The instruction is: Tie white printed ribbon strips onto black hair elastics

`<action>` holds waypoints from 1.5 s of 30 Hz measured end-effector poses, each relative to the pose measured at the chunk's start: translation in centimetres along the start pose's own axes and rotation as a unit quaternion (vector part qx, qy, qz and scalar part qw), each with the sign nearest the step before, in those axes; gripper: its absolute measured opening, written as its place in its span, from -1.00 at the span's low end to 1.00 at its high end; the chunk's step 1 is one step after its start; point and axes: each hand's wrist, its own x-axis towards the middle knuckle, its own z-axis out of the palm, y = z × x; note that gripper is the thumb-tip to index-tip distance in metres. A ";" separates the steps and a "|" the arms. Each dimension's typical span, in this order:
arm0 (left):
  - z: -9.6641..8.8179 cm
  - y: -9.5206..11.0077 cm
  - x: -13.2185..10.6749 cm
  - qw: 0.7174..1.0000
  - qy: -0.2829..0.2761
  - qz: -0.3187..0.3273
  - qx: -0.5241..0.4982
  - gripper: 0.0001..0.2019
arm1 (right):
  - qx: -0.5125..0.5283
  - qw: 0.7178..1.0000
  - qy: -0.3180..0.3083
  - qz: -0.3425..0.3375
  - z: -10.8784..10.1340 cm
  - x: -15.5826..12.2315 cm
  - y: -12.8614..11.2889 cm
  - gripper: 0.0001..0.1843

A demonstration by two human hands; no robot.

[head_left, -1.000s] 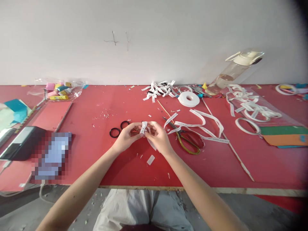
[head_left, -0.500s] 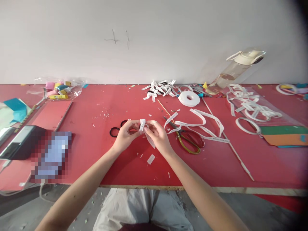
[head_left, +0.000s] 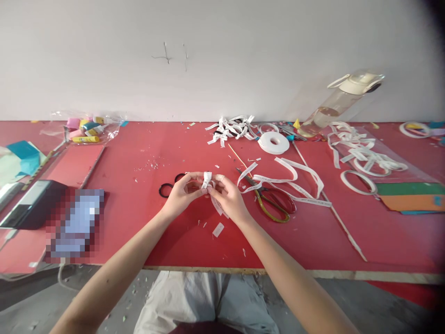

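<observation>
While raised just above the counter [head_left: 146, 153], left hand [head_left: 181, 195] and right hand [head_left: 227, 197] each pinch one white printed ribbon [head_left: 207, 179]; scissors [head_left: 269, 200] near.

One view only, taken from the head: the red table [head_left: 330, 241] is looked down on from its near edge, the white wall [head_left: 104, 55] is faced, and the left hand [head_left: 181, 195] and right hand [head_left: 231, 199] are framed close, at centre

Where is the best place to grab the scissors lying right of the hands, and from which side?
Grip the scissors by the looped handles, from the near right: the loops lie bare toward the front edge, while the blades point away-left under a printed ribbon.
</observation>
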 end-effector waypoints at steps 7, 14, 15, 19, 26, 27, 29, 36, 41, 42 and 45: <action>-0.4 0.2 0.2 1.000 -0.010 -0.015 0.015 -0.64 | -0.014 1.000 -0.012 0.016 -0.4 0.1 -0.2 -0.53; -0.5 0.3 0.3 0.999 -0.045 -0.011 -0.014 -0.71 | -0.047 0.999 0.003 -0.008 -0.5 -0.3 0.0 -0.59; -0.4 0.2 0.3 0.999 -0.047 -0.012 -0.023 -0.72 | -0.061 0.998 0.003 -0.018 -0.4 -0.4 0.1 -0.62; 0.2 -0.4 0.0 0.997 -0.057 -0.007 -0.056 -0.73 | -0.111 0.993 0.002 -0.046 0.6 -1.0 0.4 -0.69; 2.2 -0.7 -0.9 0.997 -0.041 -0.004 -0.059 -0.70 | -0.197 0.958 0.161 -0.130 1.7 -1.4 0.9 -0.71; 2.5 -0.7 -0.9 0.997 -0.039 -0.003 -0.068 -0.69 | -0.200 0.954 0.176 -0.139 1.7 -1.4 1.0 -0.72; 2.7 -0.7 -1.0 0.995 -0.041 -0.006 -0.092 -0.70 | -0.202 0.948 0.194 -0.150 1.6 -1.4 1.1 -0.72; 2.3 -0.6 -1.2 0.986 -0.040 -0.030 -0.162 -0.76 | -0.193 0.952 0.162 -0.174 1.3 -1.3 0.8 -0.70; 2.4 -0.7 -1.3 0.991 -0.012 -0.008 -0.136 -0.79 | -0.211 0.951 0.151 -0.167 1.2 -1.3 1.2 -0.72; 2.5 -0.7 -1.2 0.992 -0.002 -0.007 -0.128 -0.79 | -0.214 0.952 0.146 -0.164 1.3 -1.3 1.3 -0.72; 2.7 -0.8 -1.2 0.993 0.029 -0.026 -0.112 -0.75 | -0.219 0.954 0.135 -0.152 1.5 -1.4 1.4 -0.73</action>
